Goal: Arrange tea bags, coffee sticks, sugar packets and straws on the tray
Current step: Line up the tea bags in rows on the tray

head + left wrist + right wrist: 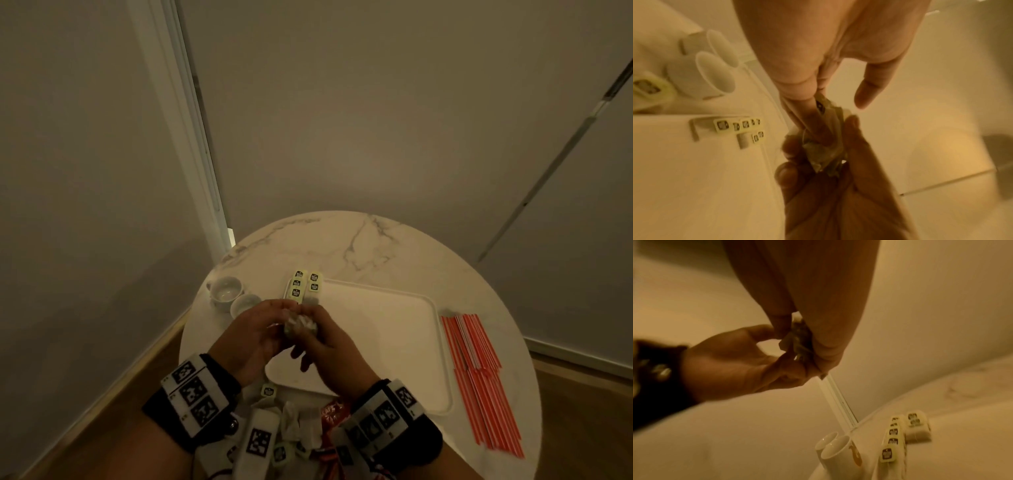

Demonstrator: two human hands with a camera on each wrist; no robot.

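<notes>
Both hands meet above the left side of the white tray (394, 346) and hold one small bunch of tea bags (301, 324) between them. My left hand (255, 330) pinches the bunch (825, 147) from one side, and my right hand (325, 344) grips it (797, 340) from the other. Two short rows of tagged tea bags (305, 284) lie at the tray's far left corner. Red and white straws (479, 380) lie on the table right of the tray. More loose tea bags (291, 423) and red coffee sticks (331, 411) sit at the near edge, partly hidden by my wrists.
Two white cups (227, 291) stand on the round marble table (359, 246), left of the tray and close to my left hand. Walls close in behind the table, and the floor drops away on both sides.
</notes>
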